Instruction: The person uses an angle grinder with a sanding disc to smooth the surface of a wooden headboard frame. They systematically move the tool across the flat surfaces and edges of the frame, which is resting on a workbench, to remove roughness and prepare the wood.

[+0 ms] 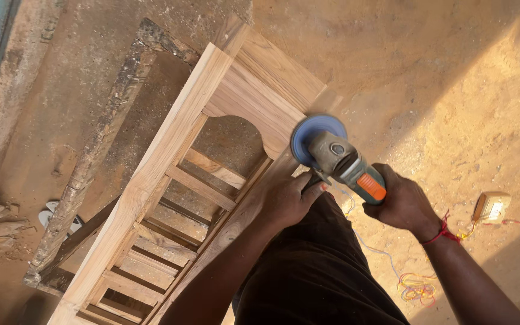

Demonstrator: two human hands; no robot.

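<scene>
Your right hand and left hand both clamp the angle grinder. Its blue disc meets the wooden frame at the arch; the slats look unsanded.

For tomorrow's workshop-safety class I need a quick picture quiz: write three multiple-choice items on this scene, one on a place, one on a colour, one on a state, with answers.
1. Where does the grinder's disc sit?
A. on the sandy ground
B. at the edge of the wooden frame, by its arched panel
C. on the extension box

2. What colour is the disc?
A. blue
B. red
C. green

3. How is the angle grinder held?
A. one hand only
B. lying unheld
C. both hands

Answers:
1 B, the disc meets the frame's edge beside the arch.
2 A, its face shows blue.
3 C, the right hand wraps the grinder's body and the left hand grips near its head.
</scene>
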